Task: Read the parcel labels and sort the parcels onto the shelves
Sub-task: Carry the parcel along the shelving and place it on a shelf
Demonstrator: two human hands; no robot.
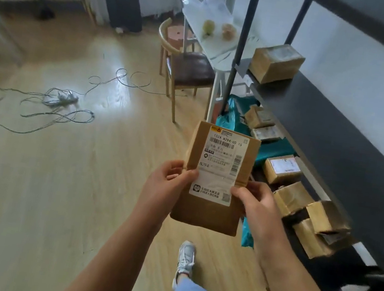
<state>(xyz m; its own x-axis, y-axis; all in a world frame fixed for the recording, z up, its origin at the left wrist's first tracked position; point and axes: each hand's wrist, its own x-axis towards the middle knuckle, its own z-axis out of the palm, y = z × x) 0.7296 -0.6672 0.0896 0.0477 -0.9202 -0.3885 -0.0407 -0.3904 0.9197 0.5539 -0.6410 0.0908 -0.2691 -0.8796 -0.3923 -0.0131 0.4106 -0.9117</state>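
I hold a brown cardboard parcel (210, 210) in front of me, its white shipping label (221, 161) facing up with barcodes and "N294" printed on it. My left hand (165, 187) grips its left edge, thumb on the label. My right hand (257, 205) grips its right edge. A black metal shelf unit (329, 133) stands to my right. One taped parcel (276, 62) sits on its middle shelf. Several more cardboard parcels (281, 170) and teal mailer bags (277, 149) lie on its bottom level.
A wooden chair (186, 67) and a white table (212, 38) with fruit and a plastic bag stand beyond the shelf. A power strip with tangled cables (60, 99) lies on the wooden floor to the left. My shoe (186, 257) is below the parcel.
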